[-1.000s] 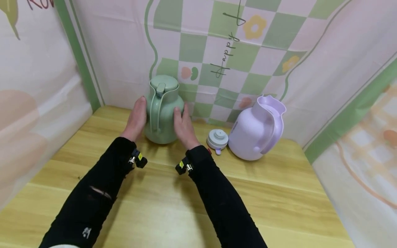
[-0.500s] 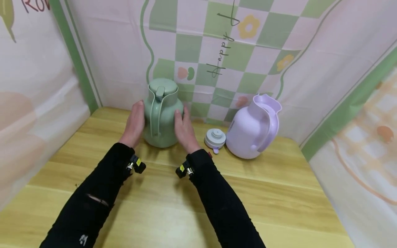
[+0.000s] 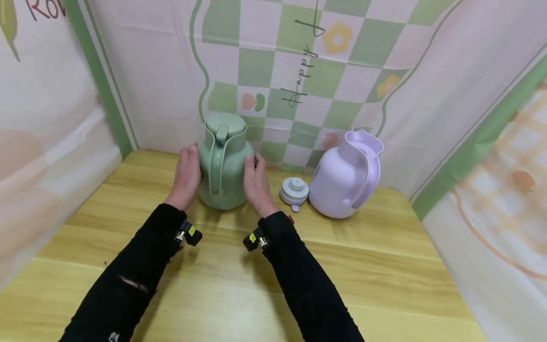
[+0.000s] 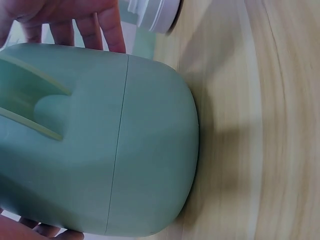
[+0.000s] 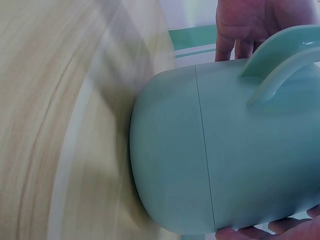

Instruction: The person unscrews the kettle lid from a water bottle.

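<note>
Green jug (image 3: pixel 234 173) sits upright toward 11 o'clock on the counter (image 3: pixel 231 285), its handle (image 3: pixel 216 154) facing 6 o'clock and its cap (image 3: pixel 225 122) on; whether the base is slightly raised I cannot tell. Both hands hold its belly: the left hand (image 3: pixel 185 175) at 9 o'clock, the right hand (image 3: pixel 258 187) at 3 o'clock, with fingers reaching round toward the back. The shell looks stiff and smooth, probably plastic, so it should not give under pressure but may slip. With the cap on, its weight is hard to judge; it would be heavier if full. The handle suits one hand, while the wide belly suits a hold from 9 and 3 o'clock.

At the jug's 3 o'clock lies a loose grey stopper (image 3: pixel 295 189), and just past it a purple jug (image 3: pixel 331 185), its small dark lettering unreadable. Beyond, at 12 o'clock, the checked cloth (image 3: pixel 260 66) reads "Happy" sideways; at 10 o'clock the side cloth (image 3: pixel 51 80) shows a word starting "Ro", cut off. No brand can be read on the green jug
</note>
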`<state>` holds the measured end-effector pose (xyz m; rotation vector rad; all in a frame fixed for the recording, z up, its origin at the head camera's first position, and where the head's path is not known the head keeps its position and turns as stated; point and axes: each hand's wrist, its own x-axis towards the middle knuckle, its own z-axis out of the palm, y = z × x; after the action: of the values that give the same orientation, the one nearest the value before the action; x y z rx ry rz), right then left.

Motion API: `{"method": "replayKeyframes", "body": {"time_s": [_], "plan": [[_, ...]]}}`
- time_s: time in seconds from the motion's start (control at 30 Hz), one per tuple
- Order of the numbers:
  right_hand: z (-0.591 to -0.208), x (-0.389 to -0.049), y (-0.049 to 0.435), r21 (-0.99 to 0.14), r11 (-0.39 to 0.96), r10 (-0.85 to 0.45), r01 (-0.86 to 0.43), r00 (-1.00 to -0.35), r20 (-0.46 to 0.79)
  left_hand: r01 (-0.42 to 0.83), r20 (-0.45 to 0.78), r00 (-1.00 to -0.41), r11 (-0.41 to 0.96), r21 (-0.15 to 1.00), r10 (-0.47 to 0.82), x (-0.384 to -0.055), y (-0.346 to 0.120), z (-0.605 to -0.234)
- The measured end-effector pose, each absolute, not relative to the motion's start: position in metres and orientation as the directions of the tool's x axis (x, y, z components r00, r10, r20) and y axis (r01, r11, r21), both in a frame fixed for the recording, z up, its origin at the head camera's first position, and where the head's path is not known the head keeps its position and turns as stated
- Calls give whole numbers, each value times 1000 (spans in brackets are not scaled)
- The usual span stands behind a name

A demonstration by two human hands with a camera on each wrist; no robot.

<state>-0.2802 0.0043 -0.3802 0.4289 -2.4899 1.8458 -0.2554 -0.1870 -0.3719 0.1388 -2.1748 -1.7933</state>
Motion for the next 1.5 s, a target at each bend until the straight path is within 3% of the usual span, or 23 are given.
{"method": "replayKeyframes", "body": {"time_s": [0.43, 1.07, 1.5], "plan": [[-386, -273, 13, -942, 235, -119, -241, -969, 218, 127, 199, -924, 230, 965, -327, -245, -174, -375], [-388, -257, 36, -918, 309, -133, -250, -967, 219, 143, 224, -903, 236, 961, -367, -237, -159, -382], [-392, -250, 50, -921, 277, -198, -272, -955, 223, 151, 252, -934, 359, 921, -255, -227, -154, -385]]}}
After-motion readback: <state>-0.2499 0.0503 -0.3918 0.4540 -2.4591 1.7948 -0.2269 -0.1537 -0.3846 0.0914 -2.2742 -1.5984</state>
